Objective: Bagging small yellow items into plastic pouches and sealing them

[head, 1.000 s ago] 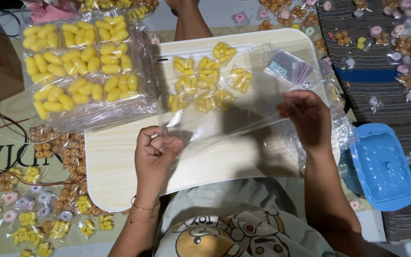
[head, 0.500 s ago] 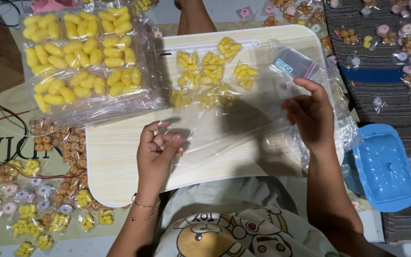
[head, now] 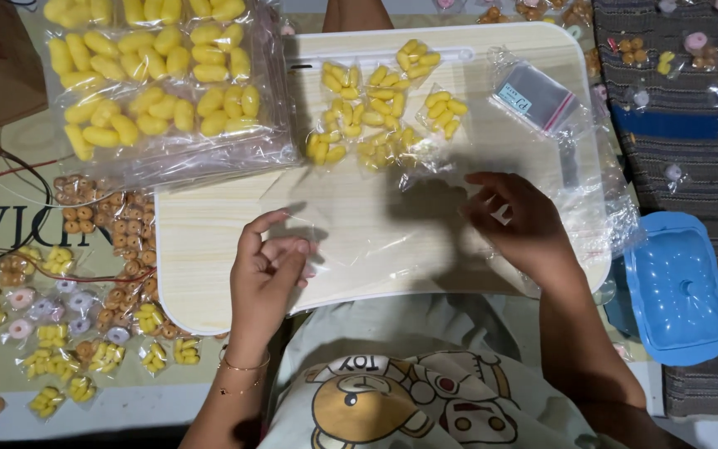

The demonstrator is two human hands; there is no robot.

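Note:
A clear plastic bag [head: 380,229] lies flat on the light wooden lap tray [head: 209,249]. My left hand [head: 268,278] pinches the bag's left edge with thumb and fingers. My right hand [head: 521,220] holds the bag's right side, fingers curled on the film. Several small sealed packets of yellow candies [head: 384,112] sit on the tray beyond the bag. A stack of small empty clear bags [head: 535,98] rests at the tray's far right.
A big clear bag of yellow candies [head: 151,75] overlaps the tray's left corner. Many small candy packets [head: 60,316] cover the mat at left. A blue lidded container [head: 679,287] stands at right. More packets [head: 708,58] lie on the striped cloth.
Both hands have slid toward me along the clear bag, which now lies flatter on the tray. The right hand dropped from near the stack of empty bags.

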